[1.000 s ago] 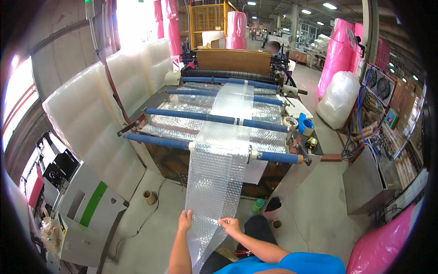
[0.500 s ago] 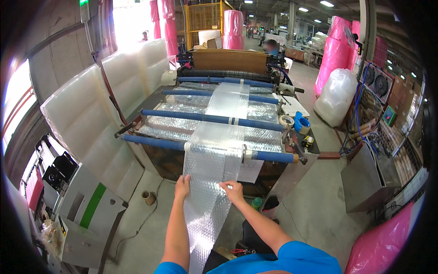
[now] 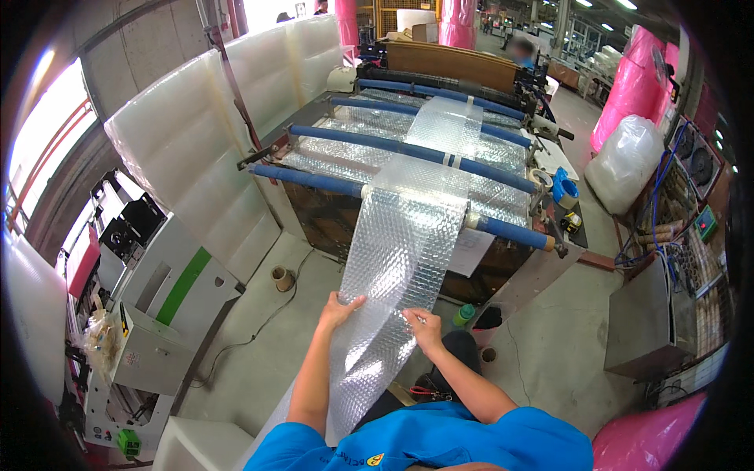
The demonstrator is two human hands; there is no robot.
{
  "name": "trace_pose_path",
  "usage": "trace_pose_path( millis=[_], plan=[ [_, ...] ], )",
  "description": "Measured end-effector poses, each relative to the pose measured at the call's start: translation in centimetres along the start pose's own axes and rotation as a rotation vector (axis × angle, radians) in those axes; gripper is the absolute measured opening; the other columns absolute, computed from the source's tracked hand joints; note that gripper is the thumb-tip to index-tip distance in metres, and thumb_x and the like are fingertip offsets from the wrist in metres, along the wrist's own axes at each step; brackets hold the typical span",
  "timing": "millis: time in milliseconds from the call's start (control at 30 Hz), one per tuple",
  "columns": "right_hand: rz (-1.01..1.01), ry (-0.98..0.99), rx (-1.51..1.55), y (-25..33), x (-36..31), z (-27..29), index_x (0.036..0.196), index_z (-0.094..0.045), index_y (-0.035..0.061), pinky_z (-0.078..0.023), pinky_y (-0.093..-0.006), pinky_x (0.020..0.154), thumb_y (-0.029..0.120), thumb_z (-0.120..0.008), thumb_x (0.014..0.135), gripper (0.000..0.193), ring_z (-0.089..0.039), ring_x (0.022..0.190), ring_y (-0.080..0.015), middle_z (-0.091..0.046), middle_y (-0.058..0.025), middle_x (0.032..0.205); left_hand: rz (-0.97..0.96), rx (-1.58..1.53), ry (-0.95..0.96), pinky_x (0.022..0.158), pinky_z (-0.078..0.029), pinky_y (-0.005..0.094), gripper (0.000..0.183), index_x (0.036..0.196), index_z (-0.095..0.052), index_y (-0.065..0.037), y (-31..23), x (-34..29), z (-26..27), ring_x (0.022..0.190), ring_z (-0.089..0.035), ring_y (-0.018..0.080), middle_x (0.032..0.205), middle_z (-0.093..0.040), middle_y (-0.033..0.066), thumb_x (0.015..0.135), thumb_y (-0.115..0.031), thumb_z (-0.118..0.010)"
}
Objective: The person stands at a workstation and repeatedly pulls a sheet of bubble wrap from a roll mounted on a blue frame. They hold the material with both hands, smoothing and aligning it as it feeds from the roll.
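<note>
A long strip of clear bubble wrap (image 3: 400, 251) runs over the front blue roller (image 3: 310, 179) and hangs down toward me, passing my body on the left. My left hand (image 3: 339, 311) grips its left edge, the thumb lying over the top. At the opposite edge my right hand (image 3: 425, 330) pinches the wrap between thumb and curled fingers. The sheet is creased and shiny between and below my hands. Farther back, the same strip crosses the other blue rollers, above a wider silvery bubble sheet (image 3: 330, 161) on the machine.
Tape rolls (image 3: 564, 190) and a tape measure (image 3: 571, 223) rest at the machine's right side. A green bottle (image 3: 464, 315) stands below. On the floor at left are a cardboard core (image 3: 282, 276) and a cable. A grey-white machine (image 3: 169, 314) stands left; a metal cabinet (image 3: 648, 322) stands right.
My view has swung left and down. Both hands have drawn back from the front roller, toward my body, still holding the bubble wrap; its lower part now slants more to the left.
</note>
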State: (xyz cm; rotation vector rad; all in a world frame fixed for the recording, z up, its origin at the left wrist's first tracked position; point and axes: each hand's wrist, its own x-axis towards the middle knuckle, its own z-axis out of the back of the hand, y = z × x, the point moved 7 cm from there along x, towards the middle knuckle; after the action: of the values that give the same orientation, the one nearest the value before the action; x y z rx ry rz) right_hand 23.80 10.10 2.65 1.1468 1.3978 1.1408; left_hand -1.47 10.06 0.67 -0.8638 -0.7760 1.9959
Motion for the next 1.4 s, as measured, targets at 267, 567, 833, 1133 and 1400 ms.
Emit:
trace_pose_path(
  millis=[267, 567, 833, 1133, 1400],
  plan=[
    [-0.098, 0.017, 0.288, 4.1, -3.8, -2.1, 0.094, -0.063, 0.0037, -0.05, -0.0256, 0.058, 0.017, -0.063, 0.079, 0.02, -0.055, 0.072, -0.0122, -0.058, -0.0027, 0.084, -0.206, -0.164, -0.181, 0.062, -0.045, 0.0326, 0.043, 0.086, -0.054, -0.002, -5.6, -7.9, 9.6, 0.069, -0.06, 0.0214, 0.071, -0.061, 0.0117, 0.069, -0.037, -0.07],
    [0.435, -0.471, -0.355, 8.8, -4.7, 1.5, 0.102, -0.058, 0.0043, -0.039, -0.0303, 0.084, 0.014, -0.062, 0.077, 0.027, -0.048, 0.098, -0.0182, -0.049, -0.0095, 0.107, -0.125, -0.02, -0.173, 0.063, -0.043, 0.0392, 0.042, 0.093, -0.05, -0.007, -1.3, -5.9, 4.4, 0.073, -0.059, 0.031, 0.075, -0.06, 0.0144, 0.079, -0.047, -0.054],
    [1.47, -0.064, -0.142, 39.0, -14.8, -0.8, 0.071, -0.056, 0.0051, -0.045, -0.0323, 0.06, 0.004, -0.053, 0.078, 0.007, -0.046, 0.058, -0.0162, -0.049, -0.0037, 0.062, -0.198, -0.104, -0.15, 0.062, -0.044, 0.0365, 0.036, 0.09, -0.048, -0.005, 1.3, -2.9, 1.4, 0.069, -0.059, 0.0273, 0.074, -0.06, 0.0142, 0.081, -0.039, -0.055],
    [1.611, 0.16, -0.798, 41.5, -22.7, -2.2, 0.078, -0.049, 0.0106, -0.039, -0.0319, 0.051, 0.013, -0.049, 0.078, 0.003, -0.038, 0.058, -0.0155, -0.042, -0.0022, 0.065, -0.315, -0.104, -0.18, 0.059, -0.042, 0.0358, 0.038, 0.089, -0.047, -0.004, 0.7, -2.3, 0.7, 0.062, -0.053, 0.0231, 0.067, -0.055, 0.0122, 0.082, -0.04, -0.054],
    [1.79, 0.078, -0.432, 41.0, -23.0, 0.6, 0.074, -0.048, 0.0123, -0.038, -0.031, 0.05, 0.013, -0.048, 0.077, 0.002, -0.04, 0.061, -0.0164, -0.043, -0.0036, 0.068, -0.266, -0.102, -0.181, 0.061, -0.042, 0.0359, 0.04, 0.091, -0.048, -0.003, 1.0, -2.6, 1.1, 0.065, -0.054, 0.0253, 0.07, -0.056, 0.0134, 0.082, -0.042, -0.054]
  ],
)
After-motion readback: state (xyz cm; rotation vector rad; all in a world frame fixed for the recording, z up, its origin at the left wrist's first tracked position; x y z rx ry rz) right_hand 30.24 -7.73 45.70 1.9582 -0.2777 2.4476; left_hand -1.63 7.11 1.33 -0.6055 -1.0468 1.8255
